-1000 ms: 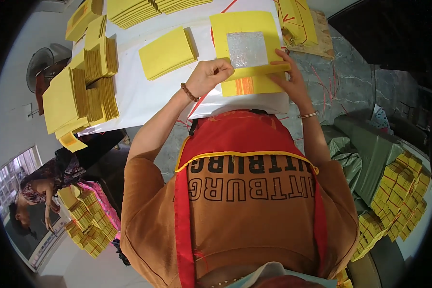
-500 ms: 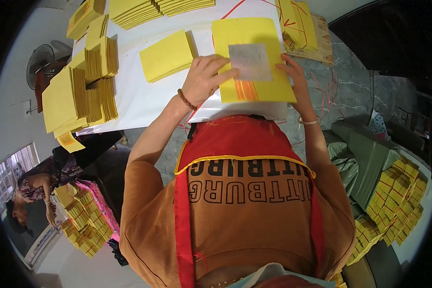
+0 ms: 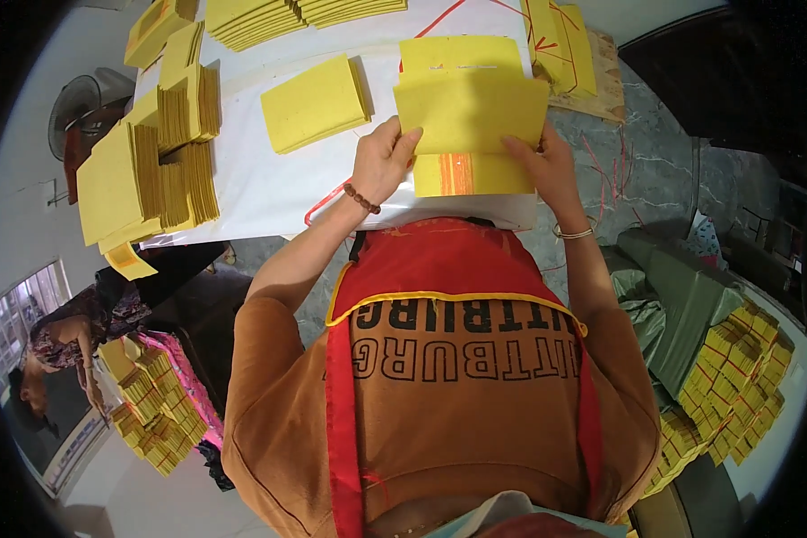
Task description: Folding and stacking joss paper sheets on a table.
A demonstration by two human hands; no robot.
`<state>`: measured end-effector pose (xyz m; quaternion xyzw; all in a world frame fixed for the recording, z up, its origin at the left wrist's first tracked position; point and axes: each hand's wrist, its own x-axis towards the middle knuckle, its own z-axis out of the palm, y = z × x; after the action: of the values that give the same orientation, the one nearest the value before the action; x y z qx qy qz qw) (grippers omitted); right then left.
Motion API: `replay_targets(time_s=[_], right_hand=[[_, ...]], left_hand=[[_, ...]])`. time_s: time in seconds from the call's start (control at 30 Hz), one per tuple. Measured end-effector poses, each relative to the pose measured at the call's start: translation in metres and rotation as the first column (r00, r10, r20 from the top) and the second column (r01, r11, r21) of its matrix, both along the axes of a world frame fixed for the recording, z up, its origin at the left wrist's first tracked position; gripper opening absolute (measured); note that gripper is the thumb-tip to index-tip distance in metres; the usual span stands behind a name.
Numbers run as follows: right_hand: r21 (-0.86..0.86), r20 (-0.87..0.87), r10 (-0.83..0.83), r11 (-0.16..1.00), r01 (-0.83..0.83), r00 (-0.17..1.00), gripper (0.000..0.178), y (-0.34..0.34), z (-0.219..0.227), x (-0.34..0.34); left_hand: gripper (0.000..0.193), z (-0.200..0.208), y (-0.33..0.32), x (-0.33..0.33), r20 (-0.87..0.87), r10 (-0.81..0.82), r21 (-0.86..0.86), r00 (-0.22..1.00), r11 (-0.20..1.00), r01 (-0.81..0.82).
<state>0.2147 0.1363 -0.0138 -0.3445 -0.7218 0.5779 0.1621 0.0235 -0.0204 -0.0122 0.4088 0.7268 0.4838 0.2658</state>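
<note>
A yellow paper sheet (image 3: pixel 471 112) is held by its sides between my two hands, at the near edge of the white-covered table. My left hand (image 3: pixel 384 163) pinches the left edge, thumb on top. On the opposite edge, my right hand (image 3: pixel 554 170) grips with its thumb over the paper and its fingers mostly hidden behind. Beneath the raised part, a yellow strip with an orange printed band (image 3: pixel 457 175) shows. More yellow paper shows beyond it, with only a thin pale sliver of the silvery square visible. A small yellow paper stack (image 3: pixel 314 103) lies left of the sheet.
Thick stacks of folded yellow paper (image 3: pixel 117 179) line the table's left side, with others (image 3: pixel 251 20) at the far edge. A red-tied yellow bundle (image 3: pixel 565 54) rests on a wooden board at far right. Another person (image 3: pixel 72 332) is at lower left beside piled yellow bundles.
Yellow paper now covers nearly all of the silvery square. My hands have gone from lying spread around the square to gripping the sheet's two side edges.
</note>
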Motion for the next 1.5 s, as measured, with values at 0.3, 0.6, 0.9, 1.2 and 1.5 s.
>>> replay_targets(time_s=[0.3,0.6,0.9,1.2,1.5], right_hand=[[0.148,-0.059,-0.131,0.979,0.139,0.990,0.050,0.003,-0.001,-0.015],[0.164,0.001,-0.176,0.971,0.173,0.984,0.049,0.009,-0.017,-0.019],[0.199,0.047,-0.185,0.965,0.172,0.982,0.050,0.010,-0.017,-0.019],[0.245,0.012,-0.181,0.954,0.173,0.983,0.048,0.010,-0.023,-0.019],[0.818,0.292,-0.153,0.551,-0.164,0.944,0.051,-0.033,0.000,-0.004]], left_hand=[[0.016,-0.021,0.014,-0.016,0.395,0.109,-0.108,0.912,0.992,-0.072],[0.016,-0.008,0.019,-0.016,0.509,0.135,-0.116,0.850,0.989,-0.087],[0.030,0.022,0.019,-0.011,-0.394,0.081,0.147,0.915,0.989,-0.024],[0.063,0.004,0.037,0.016,-0.772,-0.417,-0.237,0.480,0.889,0.391],[0.065,-0.005,0.039,0.017,-0.783,-0.449,-0.321,0.429,0.884,0.340]])
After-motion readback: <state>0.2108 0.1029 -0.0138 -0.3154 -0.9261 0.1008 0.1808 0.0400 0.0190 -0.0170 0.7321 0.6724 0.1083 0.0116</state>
